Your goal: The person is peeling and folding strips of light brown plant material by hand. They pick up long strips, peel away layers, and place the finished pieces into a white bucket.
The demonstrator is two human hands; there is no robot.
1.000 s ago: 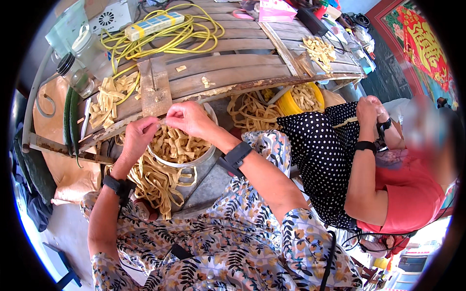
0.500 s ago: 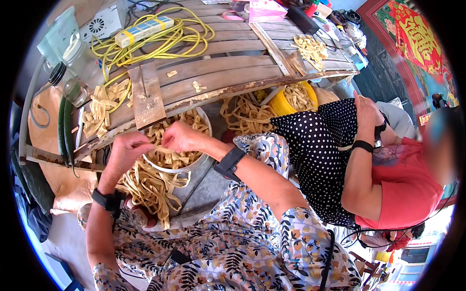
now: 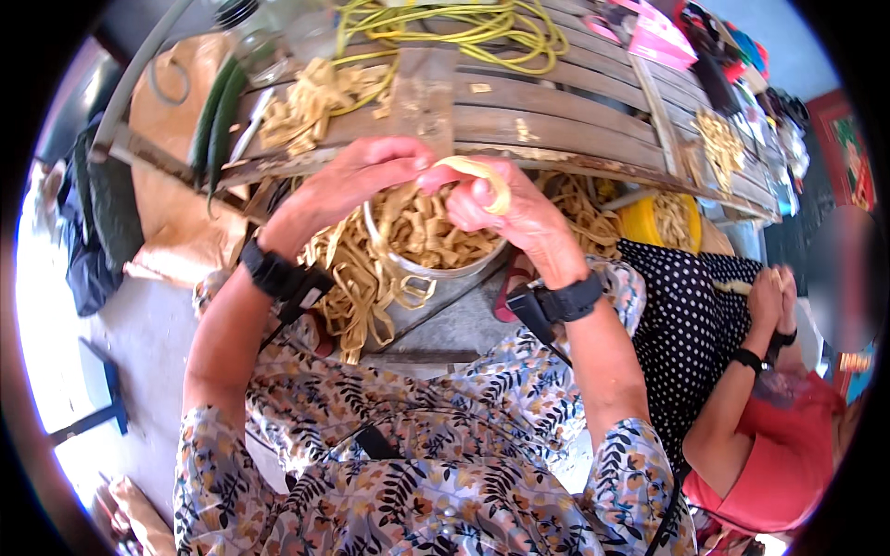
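Observation:
Above a white bucket (image 3: pixel 434 271), my right hand (image 3: pixel 514 218) is closed on a pale yellow, flat pliable strip (image 3: pixel 482 170), which curls over its fingers. My left hand (image 3: pixel 357 181) meets it from the left, fingertips pinched at the strip's near end, though the exact grip is partly hidden. Short folded tan pieces (image 3: pixel 431 232) fill the bucket under both hands. Long loose tan strips (image 3: pixel 357 292) hang in a tangle at the bucket's left side.
A slatted wooden bench (image 3: pixel 565 97) spans beyond my hands, bearing tan pieces (image 3: pixel 315 102), two cucumbers (image 3: pixel 218 116) and a coiled yellow cable (image 3: pixel 519 37). Right of me sits a person in a red shirt (image 3: pixel 788 454), near a yellow bucket (image 3: pixel 640 222).
My view has turned, so the scene lies farther right and lower. My hands have risen toward me, and the strip now curls visibly over my right hand.

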